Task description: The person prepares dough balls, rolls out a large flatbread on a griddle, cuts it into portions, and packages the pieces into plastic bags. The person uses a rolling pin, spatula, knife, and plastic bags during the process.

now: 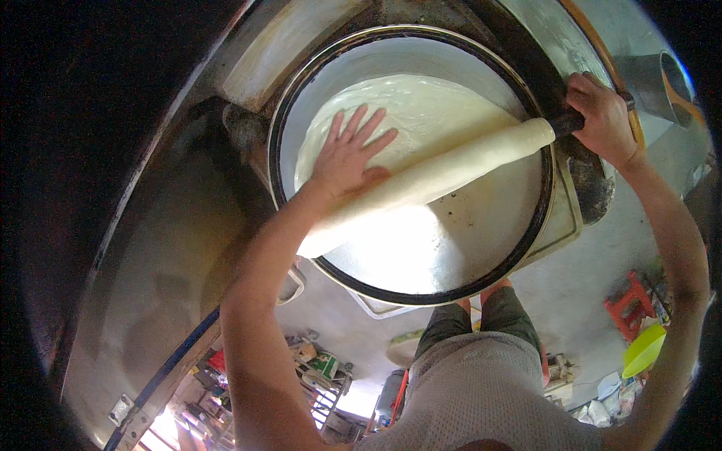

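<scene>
A large round metal pan [485, 242] with a dark rim lies before me. A pale, glossy sheet of dough [440, 107] covers its far part. Across the pan runs a long rod wrapped in a thick roll of the same dough [451, 169], slanting from lower left to upper right. My left hand [350, 146] rests flat with fingers spread on the sheet, just beyond the roll, its wrist over the roll. Closed around the dark bare end of the rod [567, 123] is my right hand [603, 115], outside the pan's right rim. The rod's left end is hidden.
A grey metal bucket [648, 84] stands at the upper right. Below the pan are a light tray [553, 225] and the concrete floor. A red plastic stool [632, 304] and a yellow-green basin [644, 350] stand lower right; clutter lies lower left.
</scene>
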Available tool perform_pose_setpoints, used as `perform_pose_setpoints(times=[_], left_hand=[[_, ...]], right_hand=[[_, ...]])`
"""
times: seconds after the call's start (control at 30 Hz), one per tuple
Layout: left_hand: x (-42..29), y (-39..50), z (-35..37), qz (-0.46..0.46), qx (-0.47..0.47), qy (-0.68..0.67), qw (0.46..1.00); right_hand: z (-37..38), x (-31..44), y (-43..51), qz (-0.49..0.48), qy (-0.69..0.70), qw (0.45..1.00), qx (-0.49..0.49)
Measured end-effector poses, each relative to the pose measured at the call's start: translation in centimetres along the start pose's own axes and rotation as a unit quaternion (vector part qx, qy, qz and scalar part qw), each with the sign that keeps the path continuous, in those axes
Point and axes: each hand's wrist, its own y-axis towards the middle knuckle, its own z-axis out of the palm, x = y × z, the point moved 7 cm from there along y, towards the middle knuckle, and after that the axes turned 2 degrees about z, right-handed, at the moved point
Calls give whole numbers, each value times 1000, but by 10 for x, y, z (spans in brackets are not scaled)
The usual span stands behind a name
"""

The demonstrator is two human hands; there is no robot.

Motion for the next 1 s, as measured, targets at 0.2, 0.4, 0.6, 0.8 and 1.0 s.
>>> perform_pose_setpoints(times=[0.2,0.4,0.6,0.8,1.0], left_hand=[[60,43,-26,18,-58,67,996],[68,48,-66,47,-48,116,991],[44,41,-89,23,-70,96,993],[89,-128,-116,-255,-303,-61,916],[116,-278,-34,-422,-54,-132,895]], right_hand=[[2,-23,14,30,-56,998,7],[-12,-15,24,-22,-76,992,-97],[10,-18,29,41,-69,997,6],[24,-19,22,68,-36,997,18],[21,-19,22,47,-63,996,-44]])
